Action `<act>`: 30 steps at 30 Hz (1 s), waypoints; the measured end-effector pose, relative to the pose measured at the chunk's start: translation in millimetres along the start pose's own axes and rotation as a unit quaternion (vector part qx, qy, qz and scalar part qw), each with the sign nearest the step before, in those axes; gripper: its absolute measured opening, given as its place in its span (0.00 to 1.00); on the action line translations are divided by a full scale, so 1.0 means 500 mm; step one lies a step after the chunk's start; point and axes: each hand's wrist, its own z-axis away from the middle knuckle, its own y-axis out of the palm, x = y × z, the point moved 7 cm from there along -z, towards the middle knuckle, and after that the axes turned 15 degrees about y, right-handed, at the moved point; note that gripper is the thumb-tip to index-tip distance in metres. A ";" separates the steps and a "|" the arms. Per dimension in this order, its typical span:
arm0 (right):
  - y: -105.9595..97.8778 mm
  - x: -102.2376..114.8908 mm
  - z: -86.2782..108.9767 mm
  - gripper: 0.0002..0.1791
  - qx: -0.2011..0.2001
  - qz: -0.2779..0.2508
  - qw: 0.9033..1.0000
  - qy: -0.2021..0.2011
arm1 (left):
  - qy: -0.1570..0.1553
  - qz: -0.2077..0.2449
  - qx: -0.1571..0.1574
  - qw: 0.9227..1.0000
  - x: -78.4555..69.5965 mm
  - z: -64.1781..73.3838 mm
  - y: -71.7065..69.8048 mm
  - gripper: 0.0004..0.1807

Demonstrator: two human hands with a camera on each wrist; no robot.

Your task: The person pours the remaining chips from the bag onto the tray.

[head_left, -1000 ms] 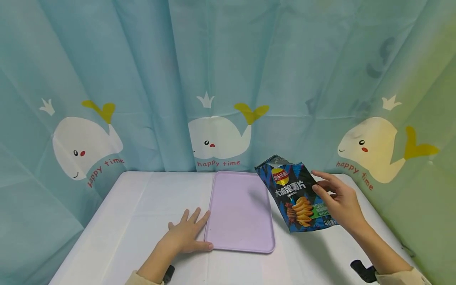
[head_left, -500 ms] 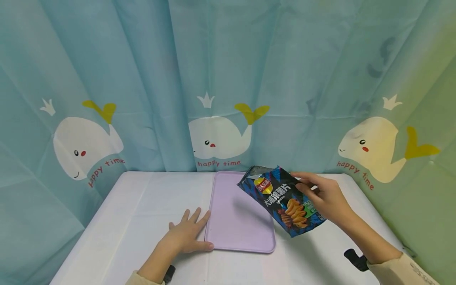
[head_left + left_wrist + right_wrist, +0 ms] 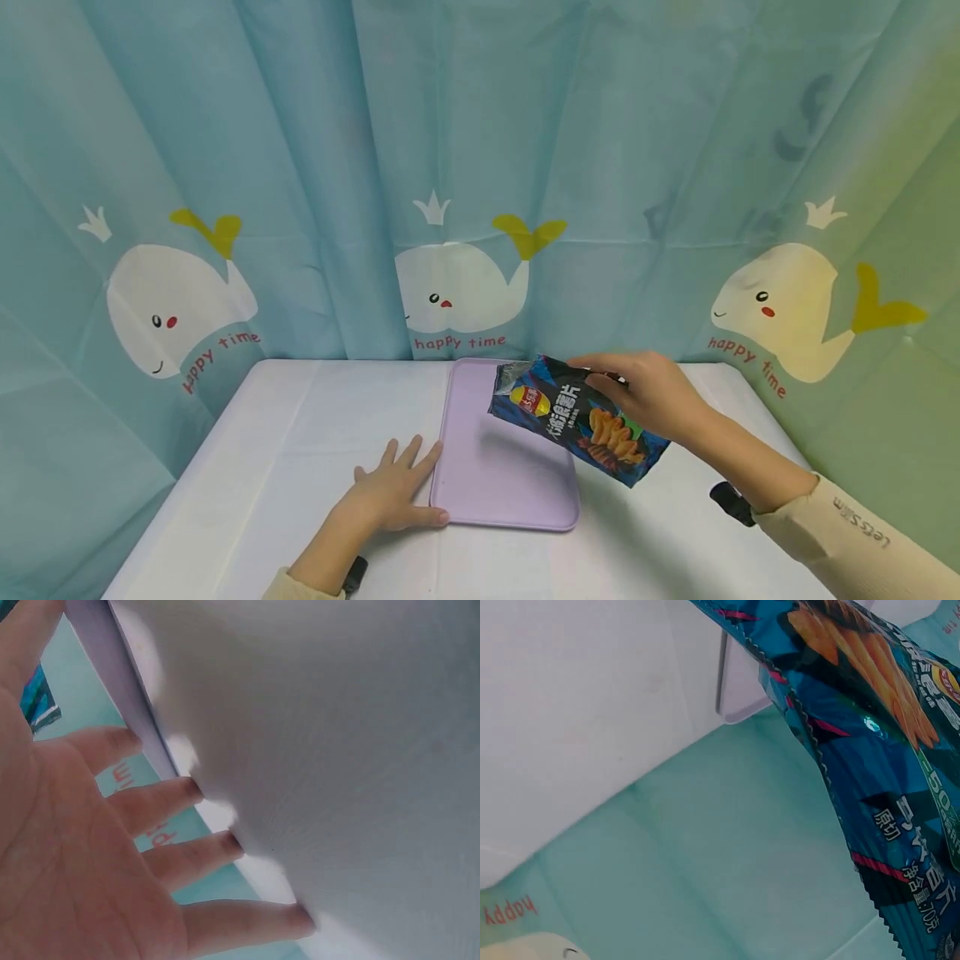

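My right hand [image 3: 651, 393] pinches a dark blue potato chip bag [image 3: 579, 427] along its upper long side. The bag hangs tilted above the right part of a lilac tray [image 3: 480, 487], its silvery torn end pointing left and its sealed end lower at the right. In the right wrist view, the chip bag's [image 3: 847, 750] crimped edge crosses the right side, with the hand almost wholly hidden. At the tray's left edge rests my left hand [image 3: 390, 496], fingers spread, thumb at the near corner. The left wrist view has that hand's palm [image 3: 82, 855] and straight fingers beside the tray edge.
A white table [image 3: 300, 442] lies under the tray. Behind it hangs a blue-green curtain [image 3: 315, 167] with printed whales, close along the table's far edge and both sides. Both wrists wear black camera straps.
My right hand has moved left with the chip bag, tipping it further so that its torn end sits lower and over the tray. The left hand and tray stay in place.
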 end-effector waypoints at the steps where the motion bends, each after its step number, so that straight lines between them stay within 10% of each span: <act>1: 0.000 0.002 -0.005 0.20 0.007 0.003 1.000 -0.002 | 0.001 0.000 0.001 1.000 0.000 -0.001 0.000 0.57; 30: 0.015 0.058 -0.090 0.17 0.137 0.074 0.987 0.038 | -0.004 -0.001 0.003 1.000 0.002 -0.002 -0.001 0.57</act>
